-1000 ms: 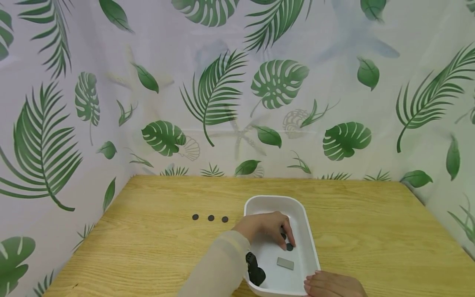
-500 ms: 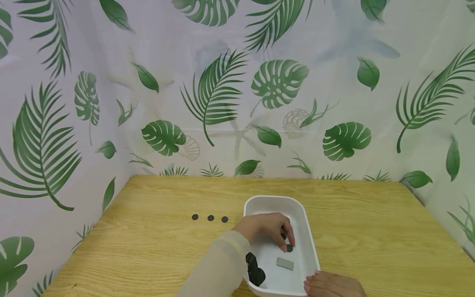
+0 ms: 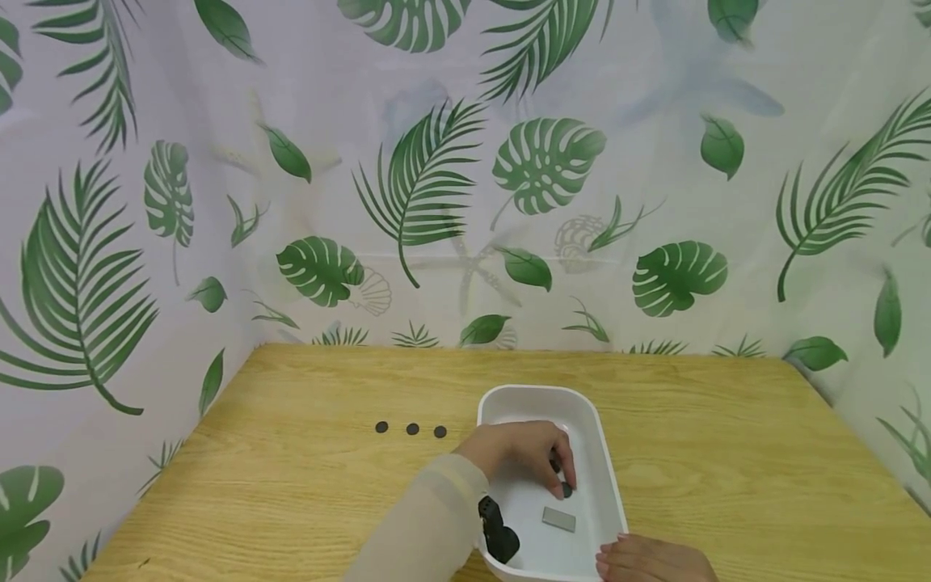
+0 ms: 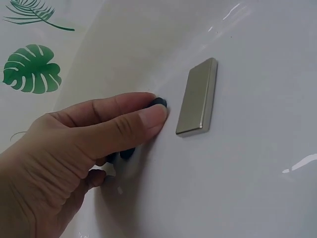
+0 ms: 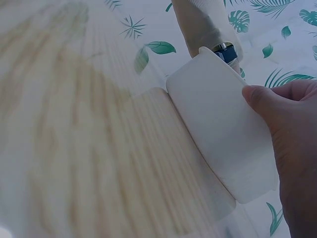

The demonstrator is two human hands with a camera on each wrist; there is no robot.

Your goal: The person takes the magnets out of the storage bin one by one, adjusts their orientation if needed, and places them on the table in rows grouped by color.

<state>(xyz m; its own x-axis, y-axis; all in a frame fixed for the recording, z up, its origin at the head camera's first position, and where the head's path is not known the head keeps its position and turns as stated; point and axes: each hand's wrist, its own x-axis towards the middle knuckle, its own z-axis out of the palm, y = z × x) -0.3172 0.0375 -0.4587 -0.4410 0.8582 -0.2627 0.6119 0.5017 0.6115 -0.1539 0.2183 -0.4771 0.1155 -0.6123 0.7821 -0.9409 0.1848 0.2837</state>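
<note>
My left hand point(image 3: 534, 449) reaches into a white plastic tray point(image 3: 609, 461). Its thumb and finger pinch a small black disc point(image 4: 159, 101) close to the tray floor. More dark discs point(image 4: 127, 152) sit under that hand, partly hidden by the fingers. A flat silvery rectangular block point(image 3: 559, 519) lies on the tray floor near the pinched disc, apart from the fingertips. At the near right corner, my right hand point(image 3: 655, 558) grips the tray's rim. In the right wrist view the thumb of the right hand point(image 5: 292, 119) lies against the rim while the fingers go over it.
Three black discs point(image 3: 412, 429) lie in a row on the wooden table point(image 3: 305, 493), left of the tray. A black camera point(image 3: 499, 533) on the left wrist hangs over the tray's left side. Leaf-patterned cloth point(image 3: 436, 178) stands behind and at both sides.
The left hand has shifted slightly toward the block, the disc moving with it, and the fingertips now cover more of that disc. My right hand stays on the rim.
</note>
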